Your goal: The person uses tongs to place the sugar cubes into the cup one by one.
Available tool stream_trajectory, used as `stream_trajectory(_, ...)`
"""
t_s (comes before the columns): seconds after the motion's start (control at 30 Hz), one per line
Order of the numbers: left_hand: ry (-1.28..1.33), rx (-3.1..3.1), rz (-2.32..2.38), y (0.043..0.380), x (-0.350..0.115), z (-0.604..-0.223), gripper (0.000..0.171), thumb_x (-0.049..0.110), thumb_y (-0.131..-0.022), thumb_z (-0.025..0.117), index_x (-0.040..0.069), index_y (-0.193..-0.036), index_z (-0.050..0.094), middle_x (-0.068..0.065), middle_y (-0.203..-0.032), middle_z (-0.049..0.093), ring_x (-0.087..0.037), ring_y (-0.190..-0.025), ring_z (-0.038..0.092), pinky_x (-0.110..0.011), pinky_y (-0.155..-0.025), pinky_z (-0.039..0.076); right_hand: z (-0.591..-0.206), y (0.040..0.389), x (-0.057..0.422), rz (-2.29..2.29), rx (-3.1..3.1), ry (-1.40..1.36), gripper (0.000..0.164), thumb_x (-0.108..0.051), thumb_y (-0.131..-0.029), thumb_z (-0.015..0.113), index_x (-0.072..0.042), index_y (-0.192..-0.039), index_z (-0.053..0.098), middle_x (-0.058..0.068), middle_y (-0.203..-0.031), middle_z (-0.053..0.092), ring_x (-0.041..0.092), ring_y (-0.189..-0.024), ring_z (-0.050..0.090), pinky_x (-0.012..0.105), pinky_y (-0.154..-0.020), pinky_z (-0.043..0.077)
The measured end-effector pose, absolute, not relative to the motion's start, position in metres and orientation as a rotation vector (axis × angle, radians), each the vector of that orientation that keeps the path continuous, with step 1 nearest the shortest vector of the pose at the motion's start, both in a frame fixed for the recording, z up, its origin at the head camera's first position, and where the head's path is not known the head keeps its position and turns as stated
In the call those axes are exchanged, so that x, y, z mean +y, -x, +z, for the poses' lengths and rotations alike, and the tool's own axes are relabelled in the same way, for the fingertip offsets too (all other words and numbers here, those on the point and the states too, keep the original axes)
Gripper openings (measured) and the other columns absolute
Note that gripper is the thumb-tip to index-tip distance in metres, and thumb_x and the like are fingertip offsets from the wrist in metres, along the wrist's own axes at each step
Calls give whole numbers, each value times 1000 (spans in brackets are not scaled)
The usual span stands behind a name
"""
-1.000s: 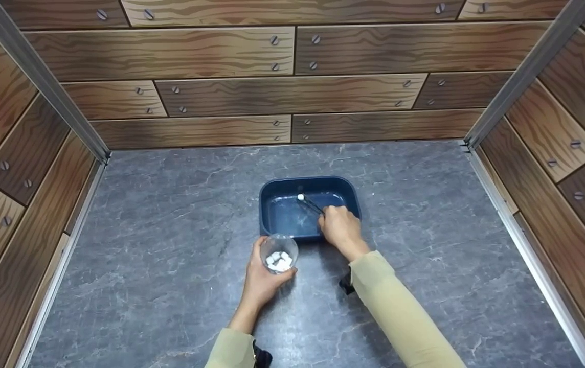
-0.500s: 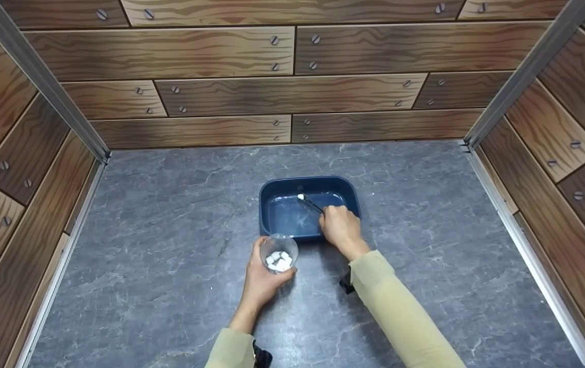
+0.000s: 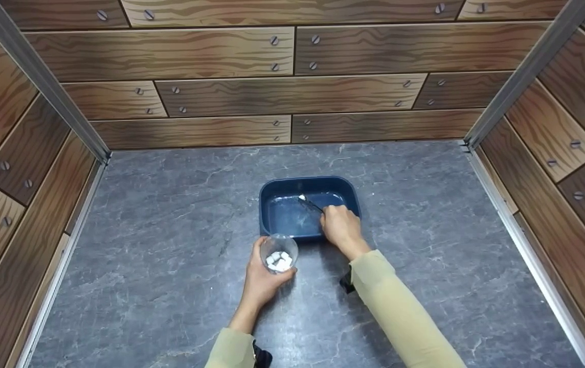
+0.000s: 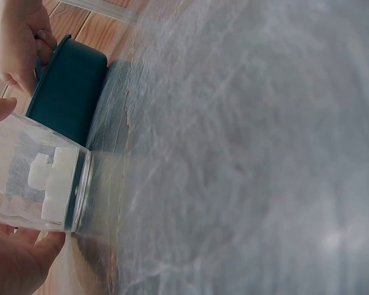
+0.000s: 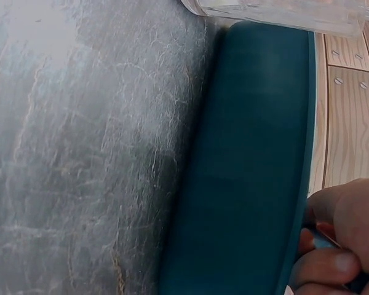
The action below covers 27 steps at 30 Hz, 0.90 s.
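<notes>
My left hand (image 3: pixel 264 281) grips a clear plastic cup (image 3: pixel 279 246) from its left side, thumb on the near side. Inside the cup several small white cubes (image 3: pixel 279 261) lie at the bottom; the left wrist view shows the cup (image 4: pixel 24 138) side-on. My right hand (image 3: pixel 342 230) reaches over the near right rim of a dark blue basin (image 3: pixel 267 214), holding a thin dark tool (image 3: pixel 313 205) that looks like tweezers. At its tip, inside the basin, is one white cube (image 3: pixel 302 197); whether it is pinched or lies loose I cannot tell.
The basin stands on a grey marbled tabletop (image 3: pixel 170 230), just beyond the cup. Wood-patterned panels (image 3: pixel 221 97) wall in the back and both sides, with metal rails (image 3: pixel 517 220) along the corners and edges.
The tool's tip and the white cube have shifted very slightly to the right in the basin, and the tip now shows lower against the cube. The left hand and cup stay put.
</notes>
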<state>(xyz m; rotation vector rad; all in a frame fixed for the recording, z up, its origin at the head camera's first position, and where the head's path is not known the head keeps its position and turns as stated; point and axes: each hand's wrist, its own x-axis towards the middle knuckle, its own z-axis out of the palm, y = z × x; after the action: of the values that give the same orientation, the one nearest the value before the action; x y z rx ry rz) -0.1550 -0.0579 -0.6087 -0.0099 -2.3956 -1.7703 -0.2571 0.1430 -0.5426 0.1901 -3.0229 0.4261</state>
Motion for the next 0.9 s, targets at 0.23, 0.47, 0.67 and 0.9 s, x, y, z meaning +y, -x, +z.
stream_trajectory(0.23,6,-2393,-1762,155,-58,-611,97,18,-60,91,2,-141,40,-17,-133,53,-31,-120,52,-46,-100,42,-544,255,145,442,-3020,-212,21,-16,-96,57,-5,-82,68,20,-82,68,41,-71,65,55,-59,51)
stream_trajectory(0.47,3,-2404,-1762,155,-58,-610,96,20,-61,91,4,-140,40,-17,-133,53,-32,-120,52,-46,-99,43,-543,248,152,544,-3010,-194,19,-16,-97,56,-7,-95,74,18,-87,70,38,-74,66,52,-59,52)
stream_trajectory(0.67,16,-2398,-1755,155,-58,-610,96,20,-60,91,3,-140,40,-17,-132,53,-31,-120,52,-46,-99,43,-541,241,162,704,-2979,-160,25,-16,-98,56,-5,-114,73,15,-93,72,30,-70,65,44,-59,51)
stream_trajectory(0.9,18,-2400,-1764,154,-58,-610,97,20,-61,91,2,-141,39,-18,-133,53,-32,-120,52,-47,-98,43,-532,231,170,888,-2966,-112,28,-17,-99,56,-6,-121,70,10,-81,68,18,-52,51,33,-48,42)
